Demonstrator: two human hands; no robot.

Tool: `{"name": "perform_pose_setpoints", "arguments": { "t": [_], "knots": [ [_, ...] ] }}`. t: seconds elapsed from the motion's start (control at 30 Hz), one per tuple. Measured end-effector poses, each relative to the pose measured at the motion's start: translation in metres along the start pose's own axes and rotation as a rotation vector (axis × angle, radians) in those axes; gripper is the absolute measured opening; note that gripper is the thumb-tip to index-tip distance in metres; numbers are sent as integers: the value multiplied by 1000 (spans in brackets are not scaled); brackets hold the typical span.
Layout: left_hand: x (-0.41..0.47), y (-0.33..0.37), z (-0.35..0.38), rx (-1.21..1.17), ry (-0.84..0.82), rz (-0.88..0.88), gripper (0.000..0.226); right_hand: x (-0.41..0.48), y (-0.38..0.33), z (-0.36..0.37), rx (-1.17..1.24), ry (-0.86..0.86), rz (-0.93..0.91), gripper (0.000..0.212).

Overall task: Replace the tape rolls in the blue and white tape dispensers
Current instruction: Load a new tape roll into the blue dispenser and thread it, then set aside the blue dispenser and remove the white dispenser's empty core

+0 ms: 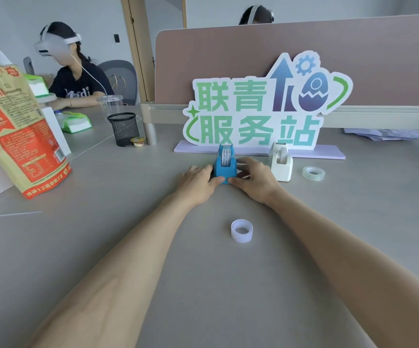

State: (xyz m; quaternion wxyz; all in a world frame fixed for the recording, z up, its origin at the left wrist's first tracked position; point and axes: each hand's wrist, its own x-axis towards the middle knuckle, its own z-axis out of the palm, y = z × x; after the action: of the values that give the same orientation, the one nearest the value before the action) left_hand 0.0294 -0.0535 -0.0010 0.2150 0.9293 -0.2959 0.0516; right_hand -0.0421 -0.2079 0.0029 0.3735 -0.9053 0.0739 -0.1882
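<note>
Grey desk surface (103, 247) backed by a brown partition (228, 51), with a cut-out sign (261, 106) standing beyond both hands. Far left of the left hand, a printed bag (15, 126) leans upright, its left edge cut off by the frame; its small print is too blurred to read. Beyond and left of the hands stands a black mesh cup (123, 128), with a small sealed cup (137, 141) just beside it. Left hand (198, 180): fingers curled against the left wall of the blue dispenser (224, 163), thumb at its near lower corner. The dispenser sits upright between the two hands, a roll seated in its slot; its side walls and base are largely hidden by the fingers. Nearer the camera, between the forearms, a pale tape roll (242, 230) lies flat, untouched. Right hand (253, 178): fingers wrapped on the dispenser's right wall, thumb meeting the near corner. Just right of this hand stands the white dispenser (281, 162), partly screened by the knuckles; whether they touch cannot be told. Further right, a clear tape roll (313, 173) lies flat.
</note>
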Motion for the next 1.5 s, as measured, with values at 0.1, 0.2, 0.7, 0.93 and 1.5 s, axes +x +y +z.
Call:
{"name": "perform_pose_setpoints", "arguments": {
  "t": [0.1,0.2,0.7,0.93,1.5],
  "knots": [
    [21,-3,7,18,-5,-18,38,17,3,4,-23,-4,20,55],
    [35,-4,12,34,-6,-26,42,28,7,7,-33,-18,37,54],
    [21,1,11,177,34,-62,36,9,-4,7,-201,-43,72,41],
    [-19,7,7,55,36,10,37,-29,-13,-4,-175,-49,74,43],
    [-108,25,-21,-442,144,73,19,-106,-18,-30,26,32,89,25]
  ]
}}
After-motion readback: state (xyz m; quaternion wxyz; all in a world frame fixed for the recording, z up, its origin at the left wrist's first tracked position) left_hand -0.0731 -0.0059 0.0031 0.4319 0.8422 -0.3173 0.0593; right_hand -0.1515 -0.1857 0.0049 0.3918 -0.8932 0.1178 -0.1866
